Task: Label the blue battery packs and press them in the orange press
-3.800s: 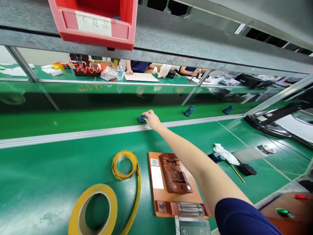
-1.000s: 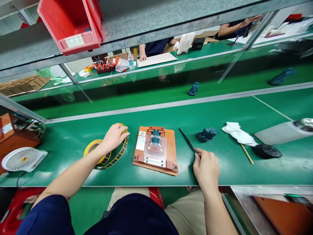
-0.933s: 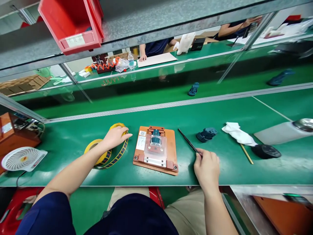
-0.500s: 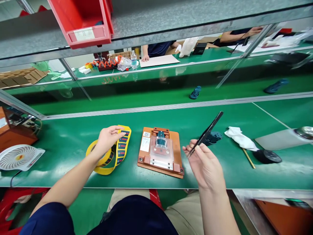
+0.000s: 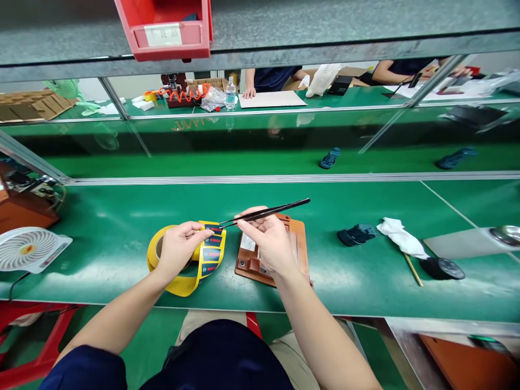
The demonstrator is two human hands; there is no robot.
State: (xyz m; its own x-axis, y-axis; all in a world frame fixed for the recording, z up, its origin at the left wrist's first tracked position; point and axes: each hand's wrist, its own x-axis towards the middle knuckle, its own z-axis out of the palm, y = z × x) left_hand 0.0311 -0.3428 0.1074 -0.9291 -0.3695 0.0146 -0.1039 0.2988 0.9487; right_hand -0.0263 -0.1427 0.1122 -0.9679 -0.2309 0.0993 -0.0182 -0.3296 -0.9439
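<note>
My left hand point(image 5: 181, 246) pinches the upper end of a yellow strip of dark labels point(image 5: 210, 254), which curls out of a yellow roll point(image 5: 153, 249) lying on the green bench. Black tweezers point(image 5: 276, 209) are held in my right hand point(image 5: 266, 238), their tips pointing left at the top label beside my left fingers. Whether the tips touch the label I cannot tell. Under my right hand lies an orange-brown fixture point(image 5: 301, 249), partly hidden by the hand. A dark blue part point(image 5: 357, 234) rests on the bench right of the fixture.
A white fan point(image 5: 30, 249) stands at the left. To the right lie a white cloth point(image 5: 402, 237), a stick point(image 5: 413, 270) and a bottle-like object point(image 5: 459, 242). A red bin point(image 5: 174, 40) sits on the shelf overhead. People work beyond the partition.
My right hand has moved left with the tweezers, from beside the dark blue part to over the fixture, and the tips now reach the label strip. My left hand still holds the strip.
</note>
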